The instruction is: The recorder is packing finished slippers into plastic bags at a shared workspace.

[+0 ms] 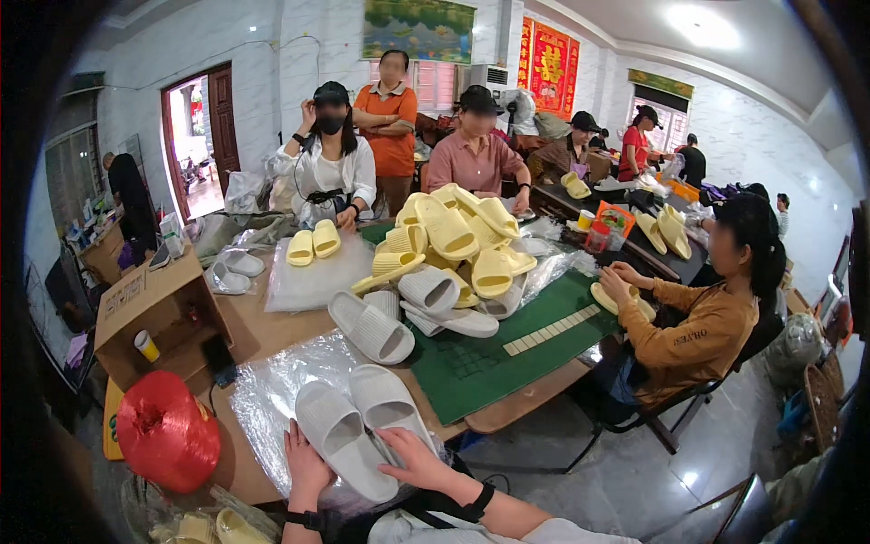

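Observation:
A pair of light grey slippers lies in front of me over clear plastic bags [263, 394]. The left grey slipper [331, 412] sits nearer, between my hands; the right grey slipper [385, 385] is close beside it. My left hand [306, 461] rests along the near slipper's outer edge, its fingers stretched out. My right hand [417, 458] is closed on that slipper's inner edge near the heel, with the thumb on the footbed and the fingertips between the two slippers. A pile of yellow slippers [444, 227] and grey slippers [372, 326] stands beyond.
At left are an open cardboard box [149, 299] and a roll of red plastic twine [168, 431]. A green mat [453, 385] with a strip of pale labels [553, 331] lies at right. A co-worker [698, 317] sits there handling a yellow slipper; others are across the table.

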Tool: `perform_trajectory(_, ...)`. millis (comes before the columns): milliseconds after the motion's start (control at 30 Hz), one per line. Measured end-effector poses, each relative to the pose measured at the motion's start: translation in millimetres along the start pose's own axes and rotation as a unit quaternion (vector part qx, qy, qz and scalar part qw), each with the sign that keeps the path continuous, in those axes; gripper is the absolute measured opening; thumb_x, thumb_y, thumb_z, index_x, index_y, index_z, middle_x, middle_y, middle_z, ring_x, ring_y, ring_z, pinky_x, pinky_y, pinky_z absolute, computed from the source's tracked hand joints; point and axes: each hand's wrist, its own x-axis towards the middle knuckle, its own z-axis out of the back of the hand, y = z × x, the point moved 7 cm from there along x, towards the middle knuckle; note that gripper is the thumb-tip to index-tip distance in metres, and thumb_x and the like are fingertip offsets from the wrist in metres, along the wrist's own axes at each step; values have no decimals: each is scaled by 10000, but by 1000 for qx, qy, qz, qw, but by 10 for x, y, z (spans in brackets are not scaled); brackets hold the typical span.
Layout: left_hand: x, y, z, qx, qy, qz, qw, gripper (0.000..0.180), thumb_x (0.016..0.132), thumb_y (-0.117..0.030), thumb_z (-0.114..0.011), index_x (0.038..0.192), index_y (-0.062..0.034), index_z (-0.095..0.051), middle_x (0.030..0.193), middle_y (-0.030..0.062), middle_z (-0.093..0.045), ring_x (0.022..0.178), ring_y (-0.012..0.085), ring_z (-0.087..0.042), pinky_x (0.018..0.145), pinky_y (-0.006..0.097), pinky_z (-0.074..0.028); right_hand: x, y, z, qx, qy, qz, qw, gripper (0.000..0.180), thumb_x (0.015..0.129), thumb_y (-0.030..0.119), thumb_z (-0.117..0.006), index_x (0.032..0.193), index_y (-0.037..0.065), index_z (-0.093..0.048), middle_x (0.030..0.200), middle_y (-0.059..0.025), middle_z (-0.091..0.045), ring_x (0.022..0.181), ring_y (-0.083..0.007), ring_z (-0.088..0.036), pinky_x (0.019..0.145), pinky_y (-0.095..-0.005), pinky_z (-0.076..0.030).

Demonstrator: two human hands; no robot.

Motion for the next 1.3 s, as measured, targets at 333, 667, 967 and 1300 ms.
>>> perform_trajectory(333,66,3,73,-21,7,13,1000,675,814,-459,-602,1346,-45,-561,1477,241,-412,1445,449,-222,1181,552,-154,78,-35,-9,13,17,-31,999,690,850,241,-722,1434,42,-413,1306,-190,-487,1212,-369,-473,1037,-415,-386)
perform_trajectory(667,39,19,-11,-18,-4,6,1000,666,836,-440,-558,1357,-26,-542,1462,266,-419,1428,468,-244,1176,569,-156,38,-81,-18,17,19,-14,1000,722,844,238,-739,1441,8,-405,1289,-191,-492,1185,-347,-502,1014,-386,-425)
perform_trajectory(967,52,36,-31,-40,-7,23,999,651,851,-448,-552,1362,-44,-547,1473,252,-411,1425,465,-247,1186,551,-141,284,-280,861,403,-93,-94,906,639,930,143,-658,1472,18,-343,1200,-94,-562,1042,-164,-563,902,-306,-479)
perform_trajectory(1300,102,117,-80,-22,3,25,999,694,811,-457,-596,1368,-47,-537,1464,286,-405,1429,465,-241,1183,557,-142,221,-1020,2488,125,-491,-122,854,882,921,182,-678,1556,30,-85,1506,-200,-250,1214,-292,-485,927,-400,-485)
